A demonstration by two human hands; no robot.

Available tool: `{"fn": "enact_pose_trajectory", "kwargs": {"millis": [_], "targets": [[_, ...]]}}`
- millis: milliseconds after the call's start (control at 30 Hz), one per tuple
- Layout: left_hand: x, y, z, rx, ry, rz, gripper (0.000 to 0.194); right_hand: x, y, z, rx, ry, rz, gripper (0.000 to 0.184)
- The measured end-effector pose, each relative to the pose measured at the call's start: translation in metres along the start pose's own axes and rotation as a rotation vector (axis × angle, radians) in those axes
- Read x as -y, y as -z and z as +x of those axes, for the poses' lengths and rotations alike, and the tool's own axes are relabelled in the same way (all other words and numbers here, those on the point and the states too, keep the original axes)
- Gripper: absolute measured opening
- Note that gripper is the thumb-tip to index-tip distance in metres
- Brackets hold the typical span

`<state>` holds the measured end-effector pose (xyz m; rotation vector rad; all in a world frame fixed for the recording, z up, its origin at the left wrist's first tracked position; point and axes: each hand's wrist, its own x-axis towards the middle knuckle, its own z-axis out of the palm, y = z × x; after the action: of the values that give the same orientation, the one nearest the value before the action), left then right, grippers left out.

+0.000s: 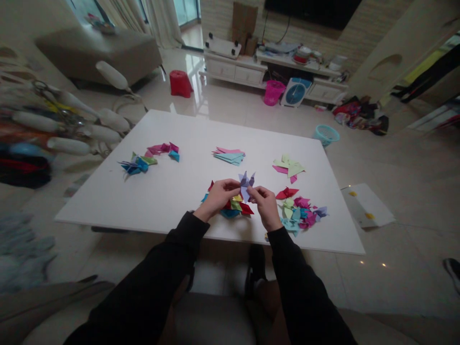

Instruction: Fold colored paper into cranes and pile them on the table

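Observation:
A lavender folded-paper crane [246, 184] with pointed tips upward is held above the table between both hands. My left hand [223, 195] pinches its left side with thumb and fingers. On the lower right side, my right hand [265, 205] grips it the same way. Beneath my hands lies a pile of red, yellow, green and blue folded paper pieces [235, 206], partly hidden by the left hand. Close by on the right is a heap of pink, teal, green and purple folded pieces [302, 213], with a red one [286, 193] at its upper edge.
The white table [194, 191] also carries flat pink and light blue papers [230, 156], green and magenta pieces [289, 167], and a curved group of folded pieces [151, 158] at left. Beyond it stand a teal basket [326, 135] and a red stool [180, 84].

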<state>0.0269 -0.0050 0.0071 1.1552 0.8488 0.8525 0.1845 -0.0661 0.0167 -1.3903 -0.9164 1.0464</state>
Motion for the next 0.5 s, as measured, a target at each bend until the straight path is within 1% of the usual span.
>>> {"fn": "enact_pose_trajectory", "kwargs": {"millis": [100,167,267,400,500], "targets": [[-0.003,0.002,0.000,0.017,-0.005,0.060,0.030,0.000,0.005,0.003,-0.095,0.038,-0.008,0.033],[-0.004,0.004,0.000,0.019,-0.005,0.119,0.028,0.000,0.007,0.004,-0.117,0.079,-0.022,0.029],[-0.006,0.007,0.000,0.045,0.006,0.176,0.028,-0.002,0.009,0.004,-0.099,0.117,-0.062,0.029],[-0.003,0.011,0.001,0.104,0.019,0.196,0.028,-0.002,0.010,0.002,-0.045,0.144,-0.130,0.022],[0.001,0.014,0.002,0.076,0.012,0.244,0.031,0.000,0.022,0.003,-0.041,0.163,-0.272,0.018]]}}
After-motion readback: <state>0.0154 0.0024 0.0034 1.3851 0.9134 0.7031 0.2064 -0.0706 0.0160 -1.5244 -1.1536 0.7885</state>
